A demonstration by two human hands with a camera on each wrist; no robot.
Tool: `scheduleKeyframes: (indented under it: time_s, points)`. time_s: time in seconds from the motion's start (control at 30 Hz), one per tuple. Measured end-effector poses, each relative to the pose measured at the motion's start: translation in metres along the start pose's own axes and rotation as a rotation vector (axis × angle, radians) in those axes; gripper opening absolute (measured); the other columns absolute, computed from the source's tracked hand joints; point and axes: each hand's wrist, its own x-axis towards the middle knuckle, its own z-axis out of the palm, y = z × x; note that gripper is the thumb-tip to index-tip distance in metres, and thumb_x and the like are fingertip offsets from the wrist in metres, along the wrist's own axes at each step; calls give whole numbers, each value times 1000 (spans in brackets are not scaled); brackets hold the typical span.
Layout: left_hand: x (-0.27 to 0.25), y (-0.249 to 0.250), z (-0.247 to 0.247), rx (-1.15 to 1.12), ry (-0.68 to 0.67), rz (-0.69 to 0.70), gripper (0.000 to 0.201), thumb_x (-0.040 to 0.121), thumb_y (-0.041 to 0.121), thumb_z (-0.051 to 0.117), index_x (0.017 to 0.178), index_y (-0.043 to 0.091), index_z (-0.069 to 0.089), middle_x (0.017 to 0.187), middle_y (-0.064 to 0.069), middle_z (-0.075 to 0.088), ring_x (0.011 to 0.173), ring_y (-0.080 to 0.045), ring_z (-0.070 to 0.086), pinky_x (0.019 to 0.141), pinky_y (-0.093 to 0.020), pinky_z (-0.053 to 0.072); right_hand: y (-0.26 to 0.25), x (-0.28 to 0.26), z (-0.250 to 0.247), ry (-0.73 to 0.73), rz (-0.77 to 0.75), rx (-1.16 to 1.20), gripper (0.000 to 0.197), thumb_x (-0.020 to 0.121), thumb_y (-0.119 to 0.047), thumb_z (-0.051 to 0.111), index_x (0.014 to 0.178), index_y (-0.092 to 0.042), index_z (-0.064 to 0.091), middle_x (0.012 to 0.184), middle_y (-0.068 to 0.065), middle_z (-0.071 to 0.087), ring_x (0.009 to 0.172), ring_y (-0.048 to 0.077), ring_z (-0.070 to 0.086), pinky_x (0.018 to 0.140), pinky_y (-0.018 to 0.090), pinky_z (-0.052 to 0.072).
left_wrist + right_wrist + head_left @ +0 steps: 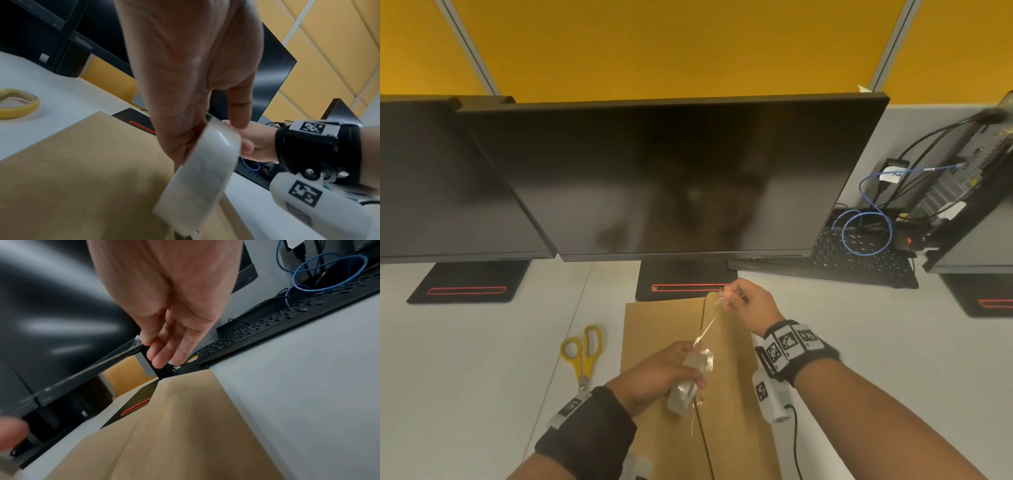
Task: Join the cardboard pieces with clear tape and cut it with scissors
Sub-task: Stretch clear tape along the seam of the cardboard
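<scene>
Clear tape strip (707, 323) stretches between my hands; left hand (659, 371) grips the tape roll (690, 382), right hand (751, 306) pinches the strip's end above cardboard pieces (729, 394); yellow scissors (582, 349) lie left on the worktop (465, 359).

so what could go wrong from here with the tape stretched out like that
1. The clear tape strip, stretched in the air between the left hand and right hand, already looks twisted and may stick to itself.
2. It could land off the seam between the brown cardboard pieces.
3. The yellow-handled scissors lie aside while both hands are busy.
</scene>
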Motion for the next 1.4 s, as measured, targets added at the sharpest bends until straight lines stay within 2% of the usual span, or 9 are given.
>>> scheduleKeyframes:
  time_s: [0.13,0.27,0.5,0.63,0.77,1.0,1.17,1.3,1.4]
  points:
    - [4,-8,-1,160,81,19,24,95,27,51,118,23,53,83,1,61,84,-14,59,85,-28,44,-5,4,2,35,-18,-22,12,98,-18,48,92,-19,58,85,-4,60,77,1,52,65,8,35]
    - [11,-13,-7,255,185,-57,35,98,33,44,108,7,64,57,6,54,61,-10,51,85,-32,46,-9,4,6,64,-31,-31,11,99,-19,47,97,-16,58,87,-2,60,76,2,52,63,8,35]
    - [6,1,-18,496,130,-133,52,97,44,40,96,0,67,55,5,61,56,-8,53,78,-29,45,1,4,12,59,-9,-6,16,99,-14,43,89,-17,55,82,-4,59,75,4,53,63,9,36]
    - [-13,5,-11,146,-51,-119,28,98,37,44,120,21,50,82,-2,69,64,-15,56,63,-24,45,15,1,6,-91,3,-34,15,100,-19,44,88,-17,54,85,-4,62,77,6,55,65,11,34]
    - [-18,0,-9,-7,-41,-112,31,96,33,50,122,18,49,82,-6,67,64,-19,57,56,-22,46,19,-2,4,-70,-5,0,16,100,-20,43,88,-17,54,91,-3,65,82,3,57,69,15,37]
    - [-17,-8,-1,137,-77,-306,57,94,54,40,62,9,54,46,-4,56,40,-17,53,57,-26,49,-1,7,10,24,-78,5,18,100,-15,40,87,-16,53,88,5,67,79,11,58,65,12,37]
    - [-12,-13,4,148,69,-232,34,94,40,52,97,6,53,68,-10,61,39,-16,49,42,-22,44,20,8,13,-73,-24,-59,17,101,-18,41,89,-17,53,90,3,65,82,17,59,66,13,39]
    - [-17,-14,6,89,48,-188,30,93,41,53,94,11,55,82,-14,66,41,-15,47,47,-22,42,30,5,11,-106,-39,-144,16,102,-19,38,91,-18,50,87,3,63,76,17,57,64,14,40]
    - [-20,-16,7,85,-74,-206,34,85,51,52,81,18,63,107,-35,60,46,-19,51,56,-27,45,29,6,11,-105,-53,-195,16,102,-21,37,91,-20,49,82,1,62,71,17,56,60,16,39]
